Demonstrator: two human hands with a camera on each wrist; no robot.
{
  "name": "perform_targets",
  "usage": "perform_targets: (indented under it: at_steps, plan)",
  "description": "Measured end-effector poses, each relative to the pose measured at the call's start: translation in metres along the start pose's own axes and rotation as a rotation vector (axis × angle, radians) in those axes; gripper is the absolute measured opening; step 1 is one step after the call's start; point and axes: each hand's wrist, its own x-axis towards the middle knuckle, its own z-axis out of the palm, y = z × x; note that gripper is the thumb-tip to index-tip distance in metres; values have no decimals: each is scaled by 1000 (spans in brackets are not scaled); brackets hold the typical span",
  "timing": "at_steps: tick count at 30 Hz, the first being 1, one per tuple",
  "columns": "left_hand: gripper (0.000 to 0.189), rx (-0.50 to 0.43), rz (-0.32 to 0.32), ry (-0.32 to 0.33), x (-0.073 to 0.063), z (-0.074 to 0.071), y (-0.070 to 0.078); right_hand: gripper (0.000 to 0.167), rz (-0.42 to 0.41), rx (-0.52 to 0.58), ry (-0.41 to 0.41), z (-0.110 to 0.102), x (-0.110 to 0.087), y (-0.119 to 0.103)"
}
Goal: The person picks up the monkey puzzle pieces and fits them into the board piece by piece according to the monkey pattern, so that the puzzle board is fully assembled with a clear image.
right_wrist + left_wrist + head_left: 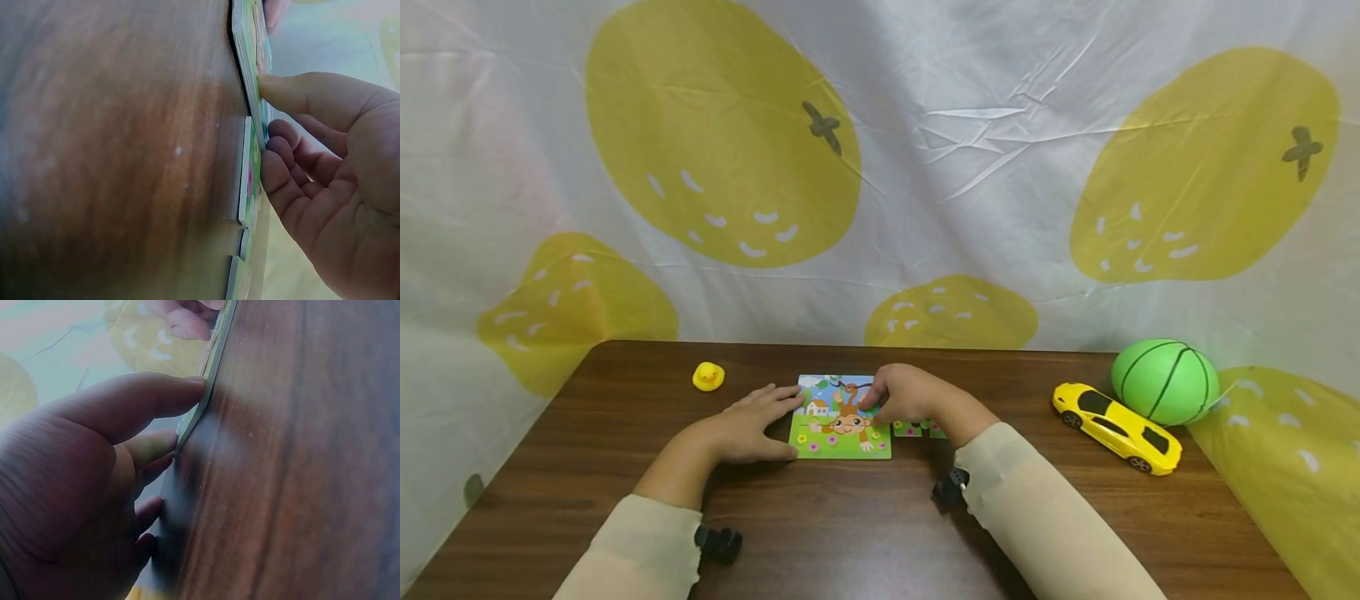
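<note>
A square monkey jigsaw puzzle (842, 448) lies on the brown table, with a house, grass and flowers in its picture. My left hand (752, 429) rests at its left side, fingers stretched out; in the left wrist view the thumb touches the near-left corner. On the right side my right hand (913, 393) has its thumb and curled fingers gripping the puzzle at its edge. The right wrist view shows the thumb (284, 90) against the layered edge. Loose puzzle pieces (907, 430) with green grass lie just right of the puzzle, partly hidden by the right hand.
A yellow rubber duck (708, 377) sits at the back left. To the right stand a yellow toy car (1116, 427) and a green ball (1165, 382) behind it. A white cloth with yellow fruit (722, 133) hangs along the table's back edge.
</note>
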Motion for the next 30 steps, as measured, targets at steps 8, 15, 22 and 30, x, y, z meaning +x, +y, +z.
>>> perform_targets:
  at_steps: [8, 15, 22, 30]
  plan:
    - [93, 8, 4, 0, 0, -1, 1, 27, -9, 3, -8, -2, -4, 0]
    - [93, 9, 10, 0, 0, -1, 2, 37, 19, 85, 45, -8, -21, 8]
    - [93, 9, 3, 0, 1, 0, 0, 42, 42, 236, 94, -19, -47, 15]
    - [93, 8, 3, 4, 0, 0, 0, 42, 71, 299, 104, -17, -60, 31]
